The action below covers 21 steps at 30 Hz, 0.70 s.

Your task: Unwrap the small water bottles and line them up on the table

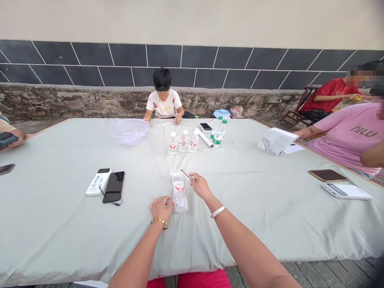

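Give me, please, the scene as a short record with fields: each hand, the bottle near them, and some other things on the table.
Right hand: holds a slim cutter-like tool, far end pointing left
Left hand: beside the near bottle; contact unclear
Near bottle: clear, red-and-white label, between the hands
Upright beyond: three red-and-white-labelled bottles; two green-capped bottles
Left side: translucent purple basin; white power bank beside a black smartphone

Left grip (162, 209) beside clear bottle (179, 192), right grip (200, 186) holding slim tool (185, 174), grey tablecloth (240, 220)
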### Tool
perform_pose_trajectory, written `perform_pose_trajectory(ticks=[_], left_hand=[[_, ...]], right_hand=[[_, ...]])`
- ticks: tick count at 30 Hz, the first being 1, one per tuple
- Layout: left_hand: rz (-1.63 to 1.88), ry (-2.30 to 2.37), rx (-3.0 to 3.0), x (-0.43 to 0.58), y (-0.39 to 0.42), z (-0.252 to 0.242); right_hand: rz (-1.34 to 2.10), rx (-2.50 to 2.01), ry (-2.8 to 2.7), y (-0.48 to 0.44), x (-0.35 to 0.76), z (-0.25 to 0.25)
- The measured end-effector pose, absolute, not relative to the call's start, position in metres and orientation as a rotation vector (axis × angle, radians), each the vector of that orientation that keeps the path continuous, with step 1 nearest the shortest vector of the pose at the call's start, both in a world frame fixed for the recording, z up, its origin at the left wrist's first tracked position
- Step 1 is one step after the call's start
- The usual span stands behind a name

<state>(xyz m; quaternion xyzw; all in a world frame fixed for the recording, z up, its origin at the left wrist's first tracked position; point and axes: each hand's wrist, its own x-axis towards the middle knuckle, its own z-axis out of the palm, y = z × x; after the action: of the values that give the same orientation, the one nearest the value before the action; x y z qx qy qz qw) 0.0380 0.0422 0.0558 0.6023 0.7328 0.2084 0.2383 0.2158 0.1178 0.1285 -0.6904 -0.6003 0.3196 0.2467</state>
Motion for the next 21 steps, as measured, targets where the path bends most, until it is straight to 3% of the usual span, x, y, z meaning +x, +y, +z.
perform_pose_trajectory(ticks=[7, 14, 21], left_hand=[[0.565, 2.012, 1.678, 0.039, 0.040, 0.056], [0.583, 2.008, 1.705, 0.037, 0.038, 0.056], [0.573, 1.993, 1.739, 0.035, 0.037, 0.055]], right_hand=[[1.241, -1.860, -1.389, 0.115, 0.215, 0.137], [1.164, -1.867, -1.475, 0.111, 0.211, 0.133], [1.125, -1.715, -1.795, 0.033, 0.245, 0.121]])
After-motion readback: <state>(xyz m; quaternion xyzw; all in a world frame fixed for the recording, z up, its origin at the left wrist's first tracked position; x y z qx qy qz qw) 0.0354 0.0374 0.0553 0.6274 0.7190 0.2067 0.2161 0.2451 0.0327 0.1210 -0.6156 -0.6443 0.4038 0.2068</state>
